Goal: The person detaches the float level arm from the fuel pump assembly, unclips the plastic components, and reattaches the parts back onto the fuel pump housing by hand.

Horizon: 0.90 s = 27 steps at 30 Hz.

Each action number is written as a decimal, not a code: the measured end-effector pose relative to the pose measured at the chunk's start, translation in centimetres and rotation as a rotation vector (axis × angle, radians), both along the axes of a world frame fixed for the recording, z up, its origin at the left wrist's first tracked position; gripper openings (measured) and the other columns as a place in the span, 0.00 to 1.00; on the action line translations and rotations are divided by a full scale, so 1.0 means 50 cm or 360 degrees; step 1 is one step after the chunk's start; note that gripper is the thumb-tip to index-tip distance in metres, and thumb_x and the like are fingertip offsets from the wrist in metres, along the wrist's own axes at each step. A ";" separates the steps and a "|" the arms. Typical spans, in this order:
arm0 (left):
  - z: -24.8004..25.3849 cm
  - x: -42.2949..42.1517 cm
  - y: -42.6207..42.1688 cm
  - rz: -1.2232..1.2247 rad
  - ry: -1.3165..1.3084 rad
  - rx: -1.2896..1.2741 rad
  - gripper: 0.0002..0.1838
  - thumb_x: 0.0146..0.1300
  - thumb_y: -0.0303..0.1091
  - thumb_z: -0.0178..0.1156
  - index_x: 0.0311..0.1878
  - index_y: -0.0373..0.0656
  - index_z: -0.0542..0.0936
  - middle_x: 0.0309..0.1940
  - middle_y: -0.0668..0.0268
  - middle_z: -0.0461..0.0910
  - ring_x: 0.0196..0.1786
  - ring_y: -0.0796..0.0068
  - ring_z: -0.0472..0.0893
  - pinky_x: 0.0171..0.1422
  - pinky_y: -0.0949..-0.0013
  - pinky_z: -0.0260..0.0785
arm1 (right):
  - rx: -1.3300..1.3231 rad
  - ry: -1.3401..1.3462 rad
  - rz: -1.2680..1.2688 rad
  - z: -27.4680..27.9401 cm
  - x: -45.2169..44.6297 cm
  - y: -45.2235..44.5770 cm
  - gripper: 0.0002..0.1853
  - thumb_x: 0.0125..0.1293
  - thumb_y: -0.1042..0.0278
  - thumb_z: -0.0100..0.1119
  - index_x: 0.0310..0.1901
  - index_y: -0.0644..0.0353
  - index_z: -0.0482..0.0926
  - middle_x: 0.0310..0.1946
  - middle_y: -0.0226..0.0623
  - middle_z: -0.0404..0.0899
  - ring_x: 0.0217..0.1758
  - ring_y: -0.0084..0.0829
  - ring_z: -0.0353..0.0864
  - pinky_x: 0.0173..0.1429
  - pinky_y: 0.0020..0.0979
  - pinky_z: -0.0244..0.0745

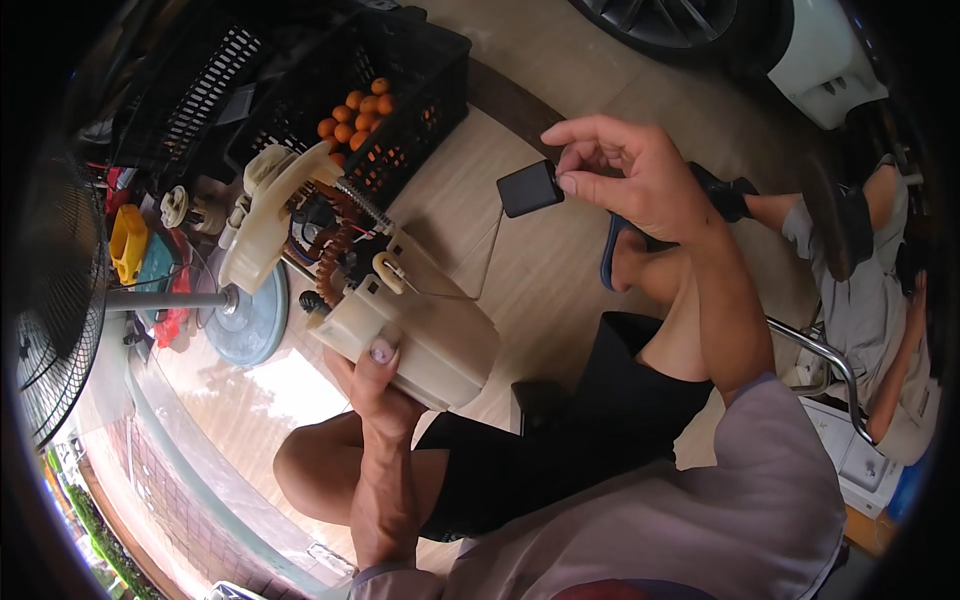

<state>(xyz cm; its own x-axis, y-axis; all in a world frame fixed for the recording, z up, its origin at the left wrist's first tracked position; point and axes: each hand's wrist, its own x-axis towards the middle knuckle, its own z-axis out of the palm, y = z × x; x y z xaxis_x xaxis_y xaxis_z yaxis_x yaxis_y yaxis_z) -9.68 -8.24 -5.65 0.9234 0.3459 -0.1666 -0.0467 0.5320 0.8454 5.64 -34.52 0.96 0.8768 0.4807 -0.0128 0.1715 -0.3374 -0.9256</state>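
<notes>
My left hand [375,385] is wrapped round the lower side of a cream plastic pump-like unit [430,340], its thumb pressed on the housing. The unit is tilted, with its round cream cap [255,245] lifted from the body, and a brown corrugated hose [332,262] and a spring rod run between them. To the right, my right hand [610,175] pinches the edge of a flat black rectangular piece [530,189] between thumb and finger. A thin wire rod [490,255] runs from this piece down to the unit's side.
Black crates [440,90] hold oranges [360,117] at the upper left. A fan [60,300] and its round base [247,315] stand left, beside a yellow item [128,243]. A car wheel [655,22] is above. Another person [860,300] sits at the right.
</notes>
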 end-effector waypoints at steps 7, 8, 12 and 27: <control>0.008 -0.006 0.015 -0.0126 0.0067 0.0183 0.42 0.54 0.54 0.66 0.66 0.37 0.66 0.53 0.51 0.75 0.53 0.57 0.79 0.54 0.54 0.79 | 0.0033 0.0022 0.0008 -0.008 -0.001 0.002 0.21 0.65 0.76 0.67 0.60 0.64 0.80 0.39 0.34 0.86 0.42 0.19 0.82 0.49 0.24 0.77; 0.011 -0.003 0.014 -0.0123 0.0050 0.0188 0.42 0.54 0.54 0.66 0.65 0.36 0.67 0.52 0.51 0.75 0.52 0.57 0.80 0.53 0.55 0.78 | 0.0041 0.0019 0.0008 -0.011 -0.001 0.002 0.21 0.64 0.76 0.67 0.60 0.64 0.80 0.39 0.34 0.86 0.41 0.19 0.82 0.49 0.24 0.77; 0.009 0.002 0.012 -0.0012 -0.0027 0.0064 0.42 0.51 0.48 0.72 0.62 0.28 0.70 0.47 0.54 0.81 0.45 0.65 0.83 0.47 0.63 0.79 | -0.0031 -0.0048 0.0058 -0.005 -0.002 0.003 0.21 0.66 0.81 0.64 0.61 0.66 0.78 0.38 0.32 0.83 0.43 0.19 0.81 0.50 0.23 0.76; 0.035 0.004 0.012 -0.0063 -0.0159 0.0205 0.48 0.50 0.50 0.70 0.69 0.31 0.64 0.54 0.52 0.75 0.54 0.60 0.80 0.57 0.58 0.77 | -0.0053 -0.0081 0.0123 0.007 -0.014 -0.012 0.22 0.66 0.76 0.67 0.62 0.67 0.78 0.43 0.35 0.82 0.48 0.23 0.80 0.56 0.27 0.76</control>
